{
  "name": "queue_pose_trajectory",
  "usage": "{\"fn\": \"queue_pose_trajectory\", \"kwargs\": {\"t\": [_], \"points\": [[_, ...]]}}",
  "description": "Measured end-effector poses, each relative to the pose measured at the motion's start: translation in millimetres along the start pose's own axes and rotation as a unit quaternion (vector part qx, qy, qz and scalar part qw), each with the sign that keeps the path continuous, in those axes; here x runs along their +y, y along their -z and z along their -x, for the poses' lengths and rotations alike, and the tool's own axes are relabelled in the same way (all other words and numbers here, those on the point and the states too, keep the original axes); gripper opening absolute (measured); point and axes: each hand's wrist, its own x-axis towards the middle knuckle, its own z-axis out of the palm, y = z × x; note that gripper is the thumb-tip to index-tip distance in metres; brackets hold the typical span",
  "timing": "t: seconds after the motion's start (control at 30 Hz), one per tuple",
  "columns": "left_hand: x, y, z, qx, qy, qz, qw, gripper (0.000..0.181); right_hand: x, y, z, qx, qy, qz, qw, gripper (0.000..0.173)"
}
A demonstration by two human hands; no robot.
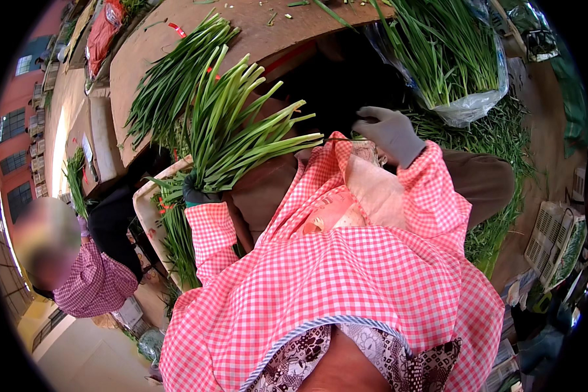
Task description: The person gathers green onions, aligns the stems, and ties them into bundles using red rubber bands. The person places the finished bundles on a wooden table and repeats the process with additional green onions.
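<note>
My left hand [199, 191], in a dark glove, grips a loose bunch of garlic chives [240, 127]. The pale cut ends fan out up and to the right over my lap. My right hand [389, 131], in a grey glove, is bent in front of my chest, apart from the bunch. A thin dark green strand lies just left of its fingertips; whether they pinch it I cannot tell. Behind the held bunch, another pile of chives [176, 81] rests on the brown wooden table [137, 54], with red ties close by.
A white plastic crate [142, 201] with tied chives stands at my left. Beyond it sits a person in a checked top [98, 279]. At upper right, a clear plastic bag [470, 110] holds long chives. Leaf scraps [507, 142] cover the floor at my right, near a white basket [549, 240].
</note>
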Motion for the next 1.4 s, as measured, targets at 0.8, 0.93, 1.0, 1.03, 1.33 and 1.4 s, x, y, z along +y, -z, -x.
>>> {"fn": "queue_pose_trajectory", "kwargs": {"t": [0.8,0.93,1.0,1.03,1.33,1.4], "points": [[-18.4,-29.9,5.7,0.052,-0.048,0.072,0.995,0.034,-82.2,-85.2,-38.0,-0.105,0.073,-0.477,0.869,0.053],[-21.7,-42.0,14.2,-0.004,-0.026,0.08,0.996,0.037,-80.3,-81.3,-42.5,-0.079,0.049,-0.495,0.864,0.039],[-21.8,-42.1,13.1,0.058,-0.079,0.021,0.995,0.037,-73.5,-65.3,-41.0,-0.077,0.019,-0.425,0.902,0.029],[-22.0,-42.2,12.1,0.088,-0.104,-0.009,0.991,0.037,-68.7,-56.5,-40.3,-0.075,0.004,-0.389,0.918,0.026],[-16.5,-24.1,8.6,0.003,-0.06,0.037,0.998,0.037,15.0,28.9,-13.8,0.118,0.123,0.22,0.96,0.018],[-15.0,-24.8,11.4,-0.046,-0.028,0.042,0.998,0.035,9.4,4.5,-6.8,0.069,0.229,0.156,0.958,0.02]]}}
